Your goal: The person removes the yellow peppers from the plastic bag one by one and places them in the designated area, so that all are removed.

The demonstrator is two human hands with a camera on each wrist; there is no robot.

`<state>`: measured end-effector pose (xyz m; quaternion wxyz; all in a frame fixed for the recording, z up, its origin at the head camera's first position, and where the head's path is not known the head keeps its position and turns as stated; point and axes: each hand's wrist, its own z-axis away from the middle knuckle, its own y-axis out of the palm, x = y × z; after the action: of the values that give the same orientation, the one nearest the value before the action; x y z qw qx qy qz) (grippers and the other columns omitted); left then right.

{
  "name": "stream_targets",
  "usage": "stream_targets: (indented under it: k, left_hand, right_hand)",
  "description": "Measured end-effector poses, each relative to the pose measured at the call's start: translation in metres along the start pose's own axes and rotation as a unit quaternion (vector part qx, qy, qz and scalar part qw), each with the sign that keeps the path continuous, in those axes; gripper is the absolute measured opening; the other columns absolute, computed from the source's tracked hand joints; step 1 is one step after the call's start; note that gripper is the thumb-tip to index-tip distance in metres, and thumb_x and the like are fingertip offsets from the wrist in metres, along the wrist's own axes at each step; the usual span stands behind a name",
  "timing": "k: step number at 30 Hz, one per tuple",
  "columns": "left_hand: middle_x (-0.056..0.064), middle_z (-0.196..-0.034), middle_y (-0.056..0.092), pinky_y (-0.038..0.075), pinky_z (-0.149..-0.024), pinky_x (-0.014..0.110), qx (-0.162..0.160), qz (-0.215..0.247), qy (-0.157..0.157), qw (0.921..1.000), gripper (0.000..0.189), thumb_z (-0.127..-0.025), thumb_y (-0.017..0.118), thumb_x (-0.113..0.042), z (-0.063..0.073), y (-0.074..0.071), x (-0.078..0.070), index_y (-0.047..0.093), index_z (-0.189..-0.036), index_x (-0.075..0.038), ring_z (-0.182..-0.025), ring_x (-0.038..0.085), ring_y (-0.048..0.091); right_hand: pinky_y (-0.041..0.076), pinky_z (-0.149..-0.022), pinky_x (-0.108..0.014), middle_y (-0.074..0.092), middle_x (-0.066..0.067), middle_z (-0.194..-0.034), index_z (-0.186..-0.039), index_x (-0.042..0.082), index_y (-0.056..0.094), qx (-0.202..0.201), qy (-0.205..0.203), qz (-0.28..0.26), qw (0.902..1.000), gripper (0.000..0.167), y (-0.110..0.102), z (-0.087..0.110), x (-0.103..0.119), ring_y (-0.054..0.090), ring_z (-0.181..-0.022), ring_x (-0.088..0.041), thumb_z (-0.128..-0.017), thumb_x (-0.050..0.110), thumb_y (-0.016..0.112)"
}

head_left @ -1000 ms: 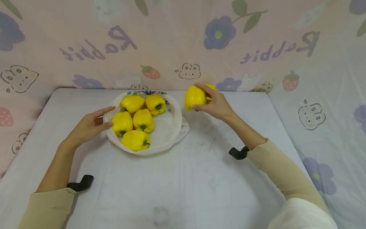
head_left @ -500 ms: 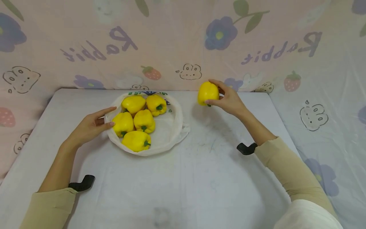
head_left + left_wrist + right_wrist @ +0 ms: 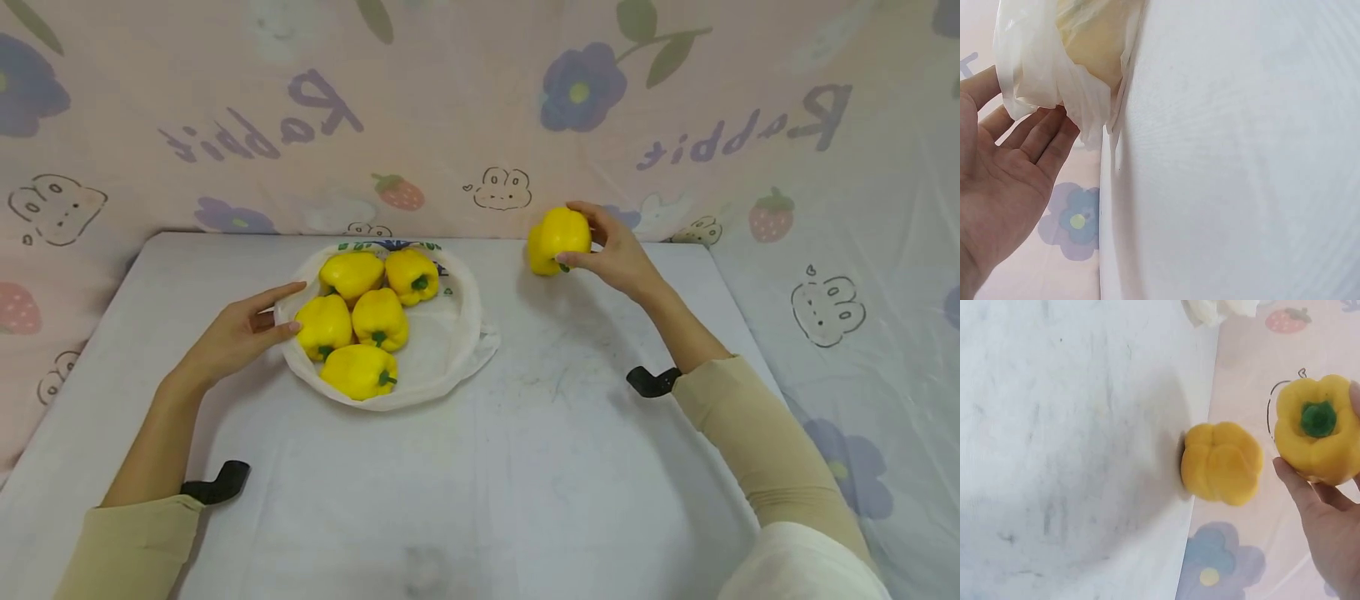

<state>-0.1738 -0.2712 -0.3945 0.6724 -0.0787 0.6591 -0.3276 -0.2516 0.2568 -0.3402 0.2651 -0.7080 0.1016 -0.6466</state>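
Observation:
In the head view, my right hand (image 3: 618,258) grips a yellow bell pepper (image 3: 567,229) above the far part of the table. The right wrist view shows its green stem (image 3: 1319,419) facing the camera. A second yellow bell pepper (image 3: 1221,464) sits on the table near its far edge, partly hidden behind the held one in the head view. My left hand (image 3: 234,333) holds the left rim of a white plastic bag (image 3: 457,371), thumb inside and fingers outside. Several yellow bell peppers (image 3: 358,372) lie in the left part of the rolled-open bag.
A white-covered table (image 3: 420,500) lies beneath everything. Behind it hangs a curtain (image 3: 450,100) printed with rabbits, flowers and strawberries. Black wrist mounts (image 3: 217,483) stick out from both forearms. Knotted plastic (image 3: 480,346) juts from the bag's right side.
My right hand has moved right and slightly away with its bell pepper, now overlapping the pepper on the table. My left hand stays at the bag's rim.

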Motion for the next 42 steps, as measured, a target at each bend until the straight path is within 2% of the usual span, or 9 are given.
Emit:
stream_targets:
  k: [9, 15, 21, 28, 30, 33, 35, 37, 42]
  left_hand:
    - [0.015, -0.157, 0.035, 0.047, -0.082, 0.011, -0.008, -0.008, -0.002, 0.9999, 0.061, -0.098, 0.065, -0.030, -0.002, 0.001, 0.002, 0.040, -0.153, -0.023, -0.123, 0.031, 0.052]
    - [0.016, -0.156, 0.035, 0.046, -0.082, 0.009, -0.010, -0.010, -0.002, 0.9999, 0.062, -0.098, 0.065, -0.030, -0.001, 0.001, 0.003, 0.040, -0.154, -0.022, -0.125, 0.035, 0.052]
    - [0.014, -0.158, 0.033, 0.044, -0.082, 0.008, -0.004, -0.016, -0.022, 0.9996, 0.063, -0.098, 0.064, -0.035, -0.002, 0.000, 0.002, 0.039, -0.154, -0.024, -0.129, 0.038, 0.049]
    - [0.014, -0.158, 0.034, 0.045, -0.085, 0.011, -0.003, -0.031, -0.006, 0.9995, 0.062, -0.098, 0.064, -0.033, -0.003, -0.003, 0.001, 0.040, -0.154, -0.024, -0.130, 0.040, 0.048]
    - [0.013, -0.157, 0.034, 0.047, -0.089, 0.016, -0.002, -0.034, -0.003, 0.9994, 0.062, -0.098, 0.065, -0.033, -0.004, -0.003, 0.001, 0.040, -0.154, -0.024, -0.130, 0.039, 0.048]
    - [0.010, -0.157, 0.035, 0.048, -0.098, 0.031, -0.003, -0.033, -0.009, 0.9994, 0.061, -0.097, 0.065, -0.034, -0.005, -0.002, 0.001, 0.041, -0.153, -0.026, -0.130, 0.037, 0.048]
    - [0.011, -0.158, 0.034, 0.044, -0.103, 0.045, -0.002, -0.028, -0.015, 0.9995, 0.062, -0.097, 0.065, -0.035, -0.004, -0.002, 0.001, 0.040, -0.153, -0.025, -0.132, 0.039, 0.046]
    - [0.012, -0.159, 0.032, 0.040, -0.105, 0.055, -0.002, -0.024, -0.020, 0.9995, 0.062, -0.097, 0.065, -0.035, -0.003, -0.002, 0.001, 0.040, -0.154, -0.025, -0.133, 0.041, 0.044]
    - [0.014, -0.159, 0.031, 0.039, -0.104, 0.059, -0.004, -0.024, -0.025, 0.9994, 0.064, -0.097, 0.065, -0.036, 0.000, -0.003, 0.001, 0.039, -0.154, -0.026, -0.133, 0.044, 0.044]
  right_hand:
    - [0.042, -0.106, -0.048, 0.041, -0.003, -0.152, -0.151, 0.028, 0.040, -0.023, 0.008, 0.011, 0.9996, 0.074, -0.013, -0.006, -0.020, 0.046, -0.130, -0.032, -0.088, 0.024, 0.078]
    - [0.041, -0.106, -0.048, 0.036, 0.002, -0.156, -0.152, 0.030, 0.040, -0.036, 0.016, 0.020, 0.9990, 0.074, -0.017, -0.006, -0.028, 0.044, -0.131, -0.032, -0.088, 0.028, 0.078]
    - [0.041, -0.107, -0.049, 0.036, -0.001, -0.157, -0.154, 0.027, 0.037, -0.041, 0.022, 0.036, 0.9983, 0.076, -0.023, -0.006, -0.033, 0.044, -0.131, -0.033, -0.089, 0.026, 0.077]
    - [0.037, -0.110, -0.050, 0.030, -0.007, -0.160, -0.157, 0.017, 0.031, -0.040, 0.039, 0.033, 0.9979, 0.078, -0.032, -0.001, -0.033, 0.040, -0.135, -0.038, -0.091, 0.016, 0.073]
    - [0.036, -0.110, -0.049, 0.029, -0.005, -0.161, -0.157, 0.018, 0.030, -0.042, 0.041, 0.029, 0.9979, 0.080, -0.036, -0.002, -0.042, 0.039, -0.136, -0.038, -0.091, 0.015, 0.074]
    - [0.035, -0.111, -0.049, 0.029, -0.006, -0.161, -0.158, 0.016, 0.029, -0.045, 0.041, 0.024, 0.9978, 0.080, -0.039, -0.001, -0.047, 0.037, -0.136, -0.037, -0.091, 0.013, 0.074]
    - [0.035, -0.111, -0.048, 0.031, -0.004, -0.160, -0.158, 0.019, 0.030, -0.049, 0.040, 0.026, 0.9977, 0.081, -0.039, -0.002, -0.052, 0.038, -0.136, -0.034, -0.090, 0.016, 0.075]
    - [0.035, -0.111, -0.046, 0.034, -0.003, -0.158, -0.157, 0.021, 0.031, -0.053, 0.037, 0.032, 0.9974, 0.081, -0.038, -0.004, -0.057, 0.039, -0.135, -0.032, -0.090, 0.020, 0.076]
    - [0.035, -0.110, -0.045, 0.038, -0.003, -0.156, -0.155, 0.024, 0.036, -0.062, 0.035, 0.042, 0.9966, 0.078, -0.036, -0.010, -0.068, 0.040, -0.133, -0.029, -0.089, 0.025, 0.077]
